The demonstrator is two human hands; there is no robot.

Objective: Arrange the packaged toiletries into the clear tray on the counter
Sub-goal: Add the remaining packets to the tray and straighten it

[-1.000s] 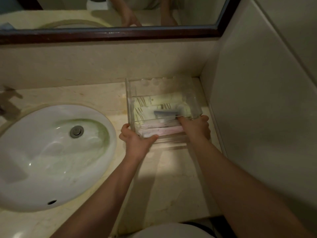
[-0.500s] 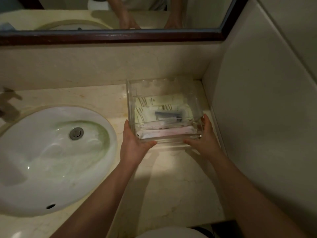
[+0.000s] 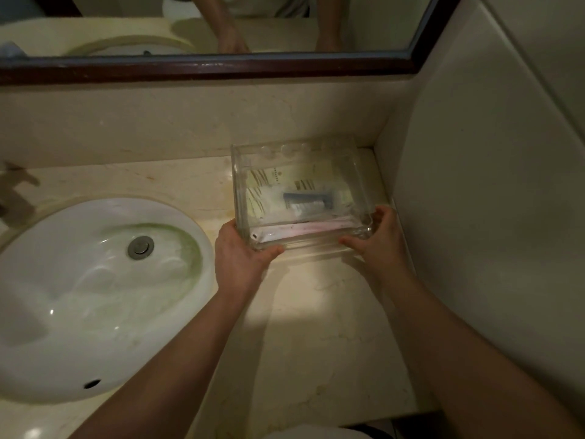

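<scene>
A clear tray (image 3: 236, 185) stands on the counter in the back right corner, next to the side wall. Inside lie cream packets with striped print (image 3: 278, 180), a dark blue tube in clear wrap (image 3: 308, 199) and a long pink packet (image 3: 304, 229) along the near wall. My left hand (image 3: 242, 258) grips the tray's near left corner, thumb along the front edge. My right hand (image 3: 378, 237) grips the near right corner, fingers curled over the rim.
A white oval sink (image 3: 95, 296) with a metal drain (image 3: 141, 247) fills the left. A tap (image 3: 15, 194) shows at the far left edge. A dark-framed mirror (image 3: 205, 66) runs above the backsplash. Bare beige counter (image 3: 316, 327) lies between my arms.
My right hand has come out of the tray, where it touched the packets, and now holds the near right corner. My left hand stays at the near left corner.
</scene>
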